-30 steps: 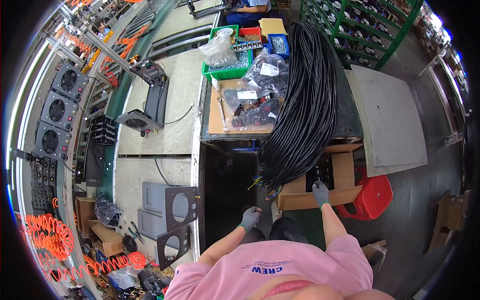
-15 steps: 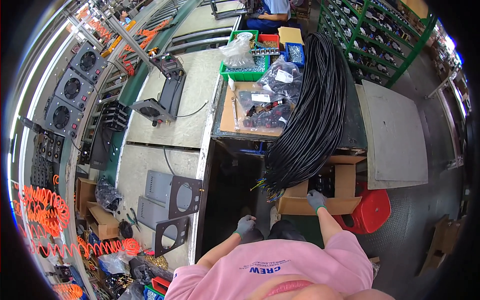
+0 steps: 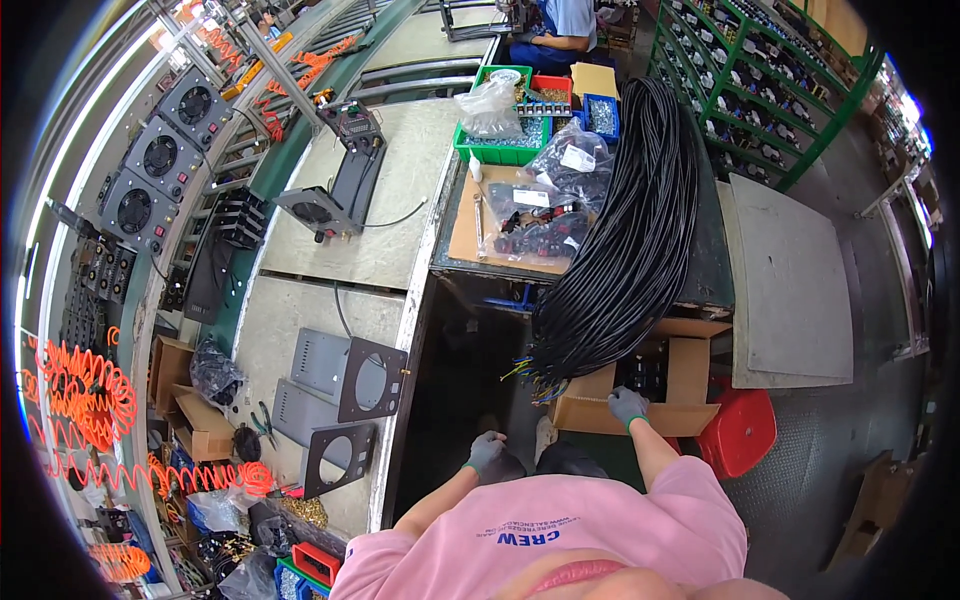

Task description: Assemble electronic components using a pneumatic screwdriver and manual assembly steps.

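Note:
My right hand (image 3: 628,405), in a grey glove, is at the near side of an open cardboard box (image 3: 690,419). Its fingertips point toward the box's inside; their grip is too small to make out. Black parts (image 3: 642,377) lie in the box just beyond that hand. My left hand (image 3: 487,451), gloved the same way, hangs low by my knee with its fingers curled in, and nothing shows in them. Above the box, a thick bundle of black cables (image 3: 640,210) droops over the bench edge, its coloured wire ends hanging left of the box.
A red stool (image 3: 738,432) stands right of the box, beside a grey board (image 3: 795,290). On the bench are green bins (image 3: 505,155) and bagged parts (image 3: 570,165). Grey metal housings (image 3: 372,380) lie on the left worktop. A green rack (image 3: 760,90) stands far right; another person (image 3: 560,30) sits beyond the bench.
My right hand has shifted slightly left and down, so more of the black parts in the box show. My left hand has hardly moved. The whole view has turned a little.

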`<state>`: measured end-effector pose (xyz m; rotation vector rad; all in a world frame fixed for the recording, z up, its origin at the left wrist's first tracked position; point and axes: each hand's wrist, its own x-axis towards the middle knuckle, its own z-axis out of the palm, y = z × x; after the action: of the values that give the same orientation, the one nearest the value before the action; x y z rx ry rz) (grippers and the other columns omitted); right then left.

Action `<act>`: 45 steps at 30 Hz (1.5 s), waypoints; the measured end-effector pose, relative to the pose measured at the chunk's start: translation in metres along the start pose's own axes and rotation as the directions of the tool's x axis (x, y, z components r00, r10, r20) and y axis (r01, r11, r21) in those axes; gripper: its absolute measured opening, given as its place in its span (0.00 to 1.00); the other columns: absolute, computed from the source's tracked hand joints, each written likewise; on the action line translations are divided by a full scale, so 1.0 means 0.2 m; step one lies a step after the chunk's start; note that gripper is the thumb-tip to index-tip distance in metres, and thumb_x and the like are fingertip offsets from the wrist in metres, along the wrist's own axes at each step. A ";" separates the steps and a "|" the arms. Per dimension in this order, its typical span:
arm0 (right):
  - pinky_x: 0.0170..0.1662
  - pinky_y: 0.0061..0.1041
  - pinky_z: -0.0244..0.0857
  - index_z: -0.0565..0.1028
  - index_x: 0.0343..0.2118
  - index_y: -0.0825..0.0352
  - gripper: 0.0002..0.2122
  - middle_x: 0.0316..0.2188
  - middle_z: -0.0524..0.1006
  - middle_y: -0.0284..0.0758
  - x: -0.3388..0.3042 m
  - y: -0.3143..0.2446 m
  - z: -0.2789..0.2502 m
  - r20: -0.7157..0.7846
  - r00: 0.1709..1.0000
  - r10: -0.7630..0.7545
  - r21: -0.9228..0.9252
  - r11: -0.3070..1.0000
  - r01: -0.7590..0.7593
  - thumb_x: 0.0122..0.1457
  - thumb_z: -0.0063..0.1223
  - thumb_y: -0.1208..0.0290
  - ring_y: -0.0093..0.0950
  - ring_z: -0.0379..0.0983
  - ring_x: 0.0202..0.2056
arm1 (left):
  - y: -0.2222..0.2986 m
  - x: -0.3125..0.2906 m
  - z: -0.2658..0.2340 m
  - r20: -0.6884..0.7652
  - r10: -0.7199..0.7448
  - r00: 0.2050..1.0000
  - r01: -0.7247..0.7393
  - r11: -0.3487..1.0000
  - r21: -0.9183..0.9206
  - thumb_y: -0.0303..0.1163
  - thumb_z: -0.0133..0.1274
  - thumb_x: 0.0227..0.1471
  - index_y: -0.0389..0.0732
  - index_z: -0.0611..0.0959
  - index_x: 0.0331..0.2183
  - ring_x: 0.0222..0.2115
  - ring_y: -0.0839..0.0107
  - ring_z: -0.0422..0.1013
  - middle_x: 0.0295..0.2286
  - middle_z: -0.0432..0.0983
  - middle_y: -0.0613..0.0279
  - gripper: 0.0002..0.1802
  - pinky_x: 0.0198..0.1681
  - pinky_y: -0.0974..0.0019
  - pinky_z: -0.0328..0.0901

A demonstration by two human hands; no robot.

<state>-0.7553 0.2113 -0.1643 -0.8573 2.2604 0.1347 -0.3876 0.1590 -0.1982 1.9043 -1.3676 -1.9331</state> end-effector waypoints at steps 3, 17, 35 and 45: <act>0.53 0.40 0.53 0.76 0.41 0.52 0.15 0.43 0.77 0.33 0.00 -0.01 0.00 -0.001 1.000 -0.003 0.008 1.000 0.003 0.52 0.46 0.57 0.34 0.68 0.49 | -0.07 0.05 0.00 -0.007 0.045 0.999 -0.045 0.997 0.056 0.24 0.51 0.41 0.37 0.80 0.33 0.28 0.71 0.73 0.27 0.77 0.61 0.12 0.34 0.71 0.68; 0.53 0.40 0.53 0.76 0.42 0.51 0.16 0.44 0.76 0.35 -0.02 -0.02 -0.03 0.014 1.000 0.004 -0.003 1.000 -0.004 0.52 0.44 0.58 0.35 0.67 0.49 | 0.03 0.04 0.02 0.020 -0.011 1.000 0.012 0.999 -0.047 0.24 0.51 0.41 0.38 0.80 0.34 0.23 0.72 0.71 0.23 0.75 0.62 0.13 0.28 0.70 0.67; 0.53 0.39 0.54 0.76 0.42 0.53 0.16 0.42 0.76 0.40 -0.03 -0.08 -0.03 0.015 1.000 0.017 -0.007 1.000 -0.017 0.53 0.43 0.58 0.40 0.69 0.48 | 0.09 0.00 -0.01 -0.040 -0.039 0.998 0.038 0.999 -0.037 0.23 0.49 0.41 0.36 0.80 0.32 0.26 0.72 0.72 0.25 0.76 0.61 0.12 0.32 0.71 0.67; 0.51 0.41 0.59 0.75 0.43 0.53 0.17 0.45 0.75 0.38 0.03 -0.08 0.02 0.043 0.999 -0.026 -0.062 0.998 0.028 0.54 0.40 0.58 0.41 0.69 0.48 | 0.14 -0.05 -0.03 -0.069 -0.039 0.997 0.038 0.999 -0.015 0.25 0.50 0.41 0.37 0.81 0.34 0.27 0.73 0.72 0.25 0.77 0.62 0.14 0.32 0.72 0.66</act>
<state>-0.7464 0.1961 -0.1683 -0.9091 2.2141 0.2102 -0.3953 0.1456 -0.1727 1.9857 -1.3046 -1.8698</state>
